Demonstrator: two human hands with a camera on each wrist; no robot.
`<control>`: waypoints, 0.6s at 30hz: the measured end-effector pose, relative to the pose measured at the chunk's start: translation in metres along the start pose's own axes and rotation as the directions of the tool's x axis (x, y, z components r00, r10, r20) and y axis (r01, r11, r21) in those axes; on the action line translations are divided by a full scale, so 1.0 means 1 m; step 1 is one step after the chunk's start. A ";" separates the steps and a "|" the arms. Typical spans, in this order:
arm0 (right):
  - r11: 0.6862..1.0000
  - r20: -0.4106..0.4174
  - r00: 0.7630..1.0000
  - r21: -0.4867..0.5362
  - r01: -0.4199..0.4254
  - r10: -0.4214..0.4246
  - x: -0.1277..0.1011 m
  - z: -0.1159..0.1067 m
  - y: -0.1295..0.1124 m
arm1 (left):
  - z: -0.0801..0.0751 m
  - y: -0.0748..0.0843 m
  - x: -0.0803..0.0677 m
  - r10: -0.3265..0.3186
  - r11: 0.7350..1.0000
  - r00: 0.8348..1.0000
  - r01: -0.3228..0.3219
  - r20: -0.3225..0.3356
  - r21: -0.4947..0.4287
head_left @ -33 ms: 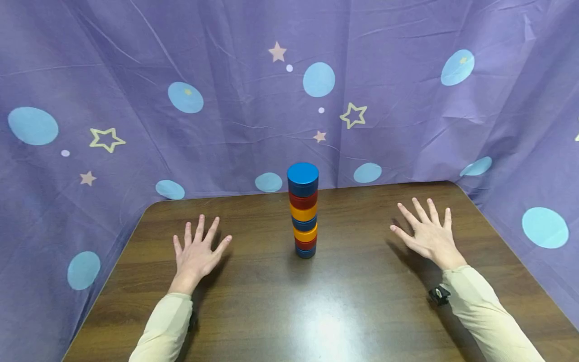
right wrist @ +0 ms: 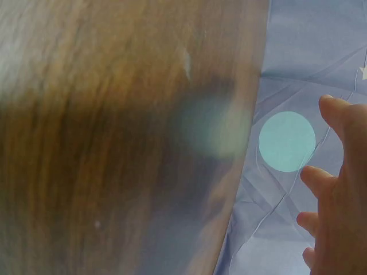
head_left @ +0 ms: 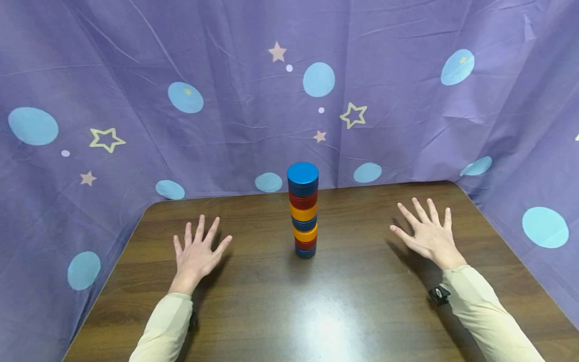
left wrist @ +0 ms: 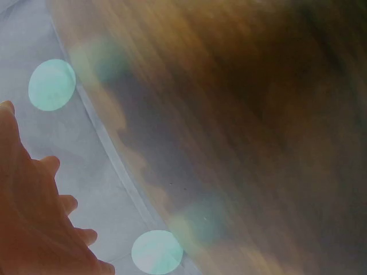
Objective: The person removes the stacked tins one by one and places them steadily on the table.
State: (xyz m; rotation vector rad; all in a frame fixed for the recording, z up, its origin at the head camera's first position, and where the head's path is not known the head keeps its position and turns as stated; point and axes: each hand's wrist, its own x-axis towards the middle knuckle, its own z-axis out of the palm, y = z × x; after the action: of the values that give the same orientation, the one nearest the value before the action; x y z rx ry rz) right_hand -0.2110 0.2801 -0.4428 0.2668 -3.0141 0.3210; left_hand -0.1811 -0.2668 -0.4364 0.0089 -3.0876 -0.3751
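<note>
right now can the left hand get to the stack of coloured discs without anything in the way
Probably yes. The left hand rests flat and open on the table, to the left of the stack, with only bare wood between them. The right hand lies far on the other side, so nothing blocks the way.

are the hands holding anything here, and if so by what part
Nothing is held. The left hand and right hand lie with fingers spread on the table, either side of the stack of discs, apart from it.

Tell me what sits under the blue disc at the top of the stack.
Under the top blue disc come red, orange, blue, orange, red and blue discs, down to the table. Their flat faces are covered.
</note>
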 end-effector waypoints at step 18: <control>1.000 -0.001 1.000 0.031 0.007 -0.007 0.002 0.006 -0.003 | 0.005 0.007 0.005 0.026 1.000 1.000 -0.026 0.003 -0.005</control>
State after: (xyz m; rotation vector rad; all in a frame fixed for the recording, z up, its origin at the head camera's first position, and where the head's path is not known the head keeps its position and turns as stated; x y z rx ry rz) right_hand -0.2126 0.2761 -0.4477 0.2795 -3.0087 0.3670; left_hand -0.1867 -0.2591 -0.4395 -0.0314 -3.0863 -0.3816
